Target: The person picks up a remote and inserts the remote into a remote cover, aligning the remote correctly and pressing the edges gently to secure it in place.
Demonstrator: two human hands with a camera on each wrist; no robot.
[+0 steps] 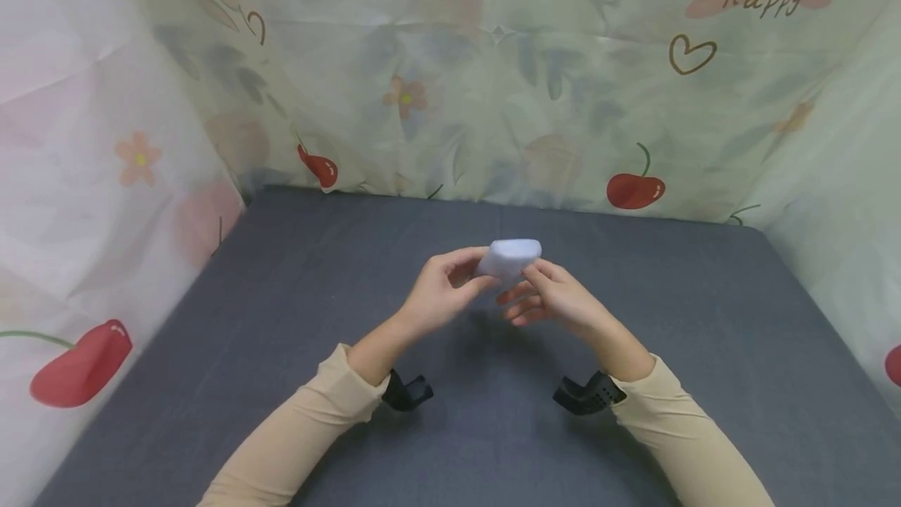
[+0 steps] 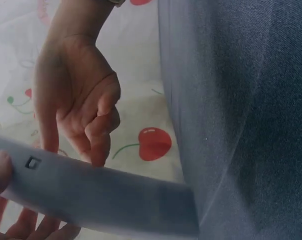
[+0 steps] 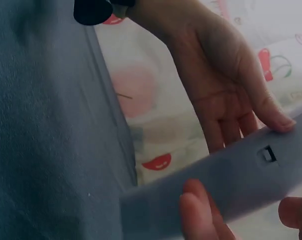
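A small pale bluish-white case (image 1: 510, 257) with rounded corners is held up above the table between both hands. In the left wrist view the long, smooth side of the case (image 2: 121, 192) shows, with a small square notch (image 2: 33, 162) in it. My left hand (image 1: 439, 288) grips its left end, the thumb on the near side and the fingers round the far side. At the right end my right hand (image 1: 563, 296) pinches the case between thumb and fingertips, its other fingers spread below. The right wrist view shows the left thumb (image 3: 281, 121) on the edge near the notch.
A dark grey cloth covers the table (image 1: 317, 296). Printed curtains (image 1: 479, 100) with cherries and flowers close off the back and both sides. A black strap device sits at the left wrist (image 1: 407, 392), another at the right wrist (image 1: 590, 395).
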